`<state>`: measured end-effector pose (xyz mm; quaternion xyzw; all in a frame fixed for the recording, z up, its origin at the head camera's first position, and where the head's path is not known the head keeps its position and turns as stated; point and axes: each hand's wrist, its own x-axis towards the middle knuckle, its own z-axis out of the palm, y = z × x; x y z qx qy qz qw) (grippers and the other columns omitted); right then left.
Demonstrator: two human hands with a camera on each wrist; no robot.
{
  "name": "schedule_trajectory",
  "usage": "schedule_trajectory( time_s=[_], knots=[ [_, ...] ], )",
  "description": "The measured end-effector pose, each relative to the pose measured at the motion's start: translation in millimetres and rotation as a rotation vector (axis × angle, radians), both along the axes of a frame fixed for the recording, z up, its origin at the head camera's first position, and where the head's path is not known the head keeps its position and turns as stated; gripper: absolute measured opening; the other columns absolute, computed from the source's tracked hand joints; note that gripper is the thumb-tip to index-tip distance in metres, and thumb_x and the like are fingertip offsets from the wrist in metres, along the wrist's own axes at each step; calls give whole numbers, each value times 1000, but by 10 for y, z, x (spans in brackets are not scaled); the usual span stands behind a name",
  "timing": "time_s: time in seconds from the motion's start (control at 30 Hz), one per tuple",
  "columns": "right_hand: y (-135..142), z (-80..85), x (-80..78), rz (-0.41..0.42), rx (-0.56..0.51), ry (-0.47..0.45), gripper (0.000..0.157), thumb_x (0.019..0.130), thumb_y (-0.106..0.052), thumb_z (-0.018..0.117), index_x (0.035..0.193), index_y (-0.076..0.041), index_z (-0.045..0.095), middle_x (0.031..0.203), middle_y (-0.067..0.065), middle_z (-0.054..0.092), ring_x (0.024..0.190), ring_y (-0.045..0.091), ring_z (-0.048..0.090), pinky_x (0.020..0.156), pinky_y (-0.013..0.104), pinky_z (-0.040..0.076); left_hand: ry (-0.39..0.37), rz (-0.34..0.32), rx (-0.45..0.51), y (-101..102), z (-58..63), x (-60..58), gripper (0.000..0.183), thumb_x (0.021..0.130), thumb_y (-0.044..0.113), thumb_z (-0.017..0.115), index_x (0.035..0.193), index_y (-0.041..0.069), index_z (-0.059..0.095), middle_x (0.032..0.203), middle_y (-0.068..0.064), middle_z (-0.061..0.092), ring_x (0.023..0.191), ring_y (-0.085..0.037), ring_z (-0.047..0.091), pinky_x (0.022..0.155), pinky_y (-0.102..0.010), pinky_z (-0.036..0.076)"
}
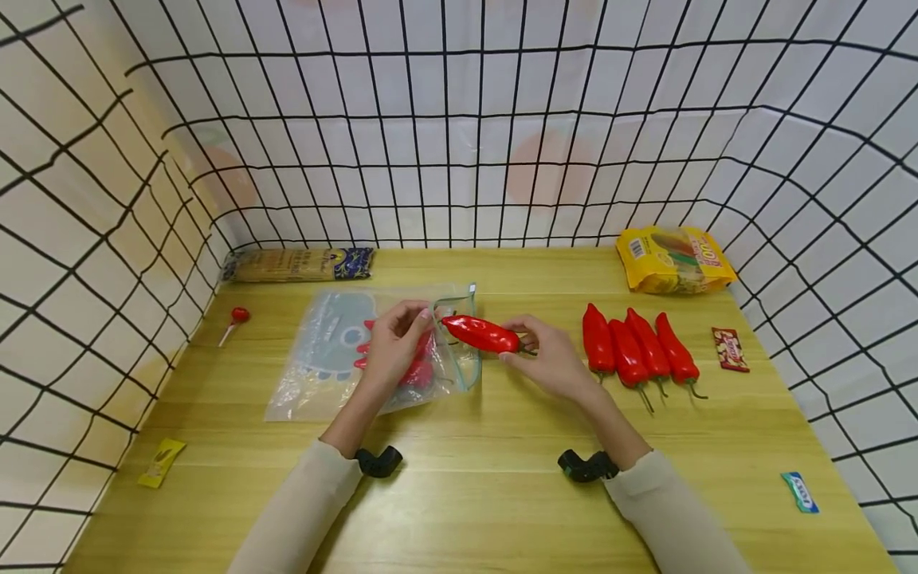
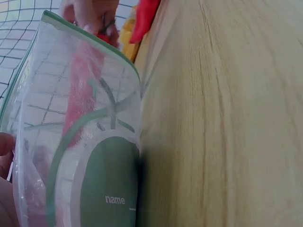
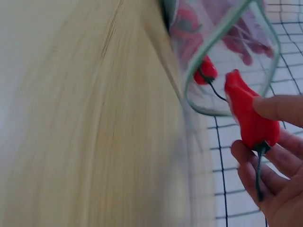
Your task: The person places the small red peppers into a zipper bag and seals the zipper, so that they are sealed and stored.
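A clear zip bag (image 1: 294, 399) with a printed picture lies on the table, its mouth spread to the right. My left hand (image 1: 398, 333) pinches the bag near its upper rim. Red peppers (image 3: 207, 71) show inside through the plastic. My right hand (image 1: 547, 355) grips another red pepper (image 1: 482, 333) by its stem end, thumb on one side and fingers on the other. That pepper's tip points left, right at the bag's mouth. In the right wrist view its green stem hangs over the fingers. Several more peppers (image 1: 631, 351) lie side by side right of this hand.
A yellow packet (image 1: 674, 261) stands at the back right, a long noodle packet (image 1: 297, 265) at the back left. Around the sides lie a lollipop (image 1: 240, 316), a yellow sachet (image 1: 162, 462), a red packet (image 1: 730, 349) and a blue-green packet (image 1: 800, 492). Black wire mesh (image 1: 480, 119) encloses the table.
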<state>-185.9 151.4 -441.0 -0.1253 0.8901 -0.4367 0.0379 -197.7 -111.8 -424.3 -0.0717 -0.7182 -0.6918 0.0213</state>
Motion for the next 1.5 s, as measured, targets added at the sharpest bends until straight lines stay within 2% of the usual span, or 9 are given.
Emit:
schedule_trajectory(
  time_s=[0.3, 0.43, 0.6, 0.73, 0.83, 1.03, 1.17, 1.43, 1.5],
  knots=[
    [-328, -76, -231, 56, -14, 36, 43, 84, -23, 77, 125, -18, 62, 123, 3, 63, 104, 23, 61, 90, 41, 53, -10, -13, 7, 0, -15, -13, 26, 98, 18, 58, 114, 0, 65, 117, -23, 66, 95, -12, 65, 89, -22, 53],
    [-434, -131, -300, 2, -54, 27, 43, 82, -20, 79, 122, -17, 61, 117, 2, 63, 104, 23, 59, 90, 40, 53, -8, -7, -17, -16, -23, -11, 26, 98, 20, 58, 114, 1, 65, 116, -20, 68, 97, -15, 66, 89, -21, 52],
    [-544, -194, -372, -79, -110, 101, 44, 81, -14, 79, 120, -13, 59, 116, 2, 62, 107, 23, 59, 92, 38, 53, -31, 0, -52, -25, -51, -23, 27, 99, 22, 57, 115, 3, 65, 117, -18, 67, 104, -22, 65, 89, -23, 51],
    [-539, -205, -383, -96, -89, 123, 52, 81, -19, 80, 127, -14, 55, 129, 4, 57, 122, 26, 52, 98, 41, 50, -25, 26, -74, -4, -243, -107, 24, 97, 29, 59, 111, 11, 68, 110, -10, 69, 102, -19, 66, 87, -24, 52],
    [-436, -214, -329, -99, -106, 62, 58, 85, -28, 76, 135, -14, 50, 140, 4, 50, 131, 28, 45, 103, 45, 46, -10, 39, -80, 14, -370, -159, 23, 96, 34, 61, 108, 16, 69, 107, -4, 69, 101, -18, 67, 87, -23, 53],
    [-155, -250, -146, -154, -274, -134, 50, 101, -40, 49, 142, -13, 42, 144, 7, 48, 131, 25, 48, 107, 47, 43, -28, 42, -85, 7, -378, -147, 25, 96, 34, 60, 109, 14, 68, 110, -4, 69, 104, -19, 67, 89, -24, 53],
    [-87, -274, -124, -115, -416, -208, 53, 104, -39, 42, 146, -9, 36, 148, 10, 43, 134, 25, 46, 109, 45, 41, -52, 30, -75, -7, -366, -157, 26, 97, 32, 60, 112, 12, 67, 113, -7, 70, 104, -18, 66, 88, -21, 53],
    [-195, -193, -111, -45, -579, -210, 54, 105, -37, 40, 146, -2, 34, 150, 21, 38, 137, 30, 44, 111, 44, 37, -58, 20, -97, 5, -111, -45, 26, 98, 24, 59, 116, 5, 66, 115, -16, 68, 98, -15, 64, 86, -19, 51],
    [-239, -156, -76, -19, -597, -192, 53, 106, -37, 37, 145, -2, 34, 150, 23, 37, 137, 33, 43, 112, 45, 36, -42, 25, -112, 16, -99, -31, 27, 98, 23, 59, 116, 4, 66, 116, -17, 68, 98, -15, 65, 86, -19, 51]
  ],
)
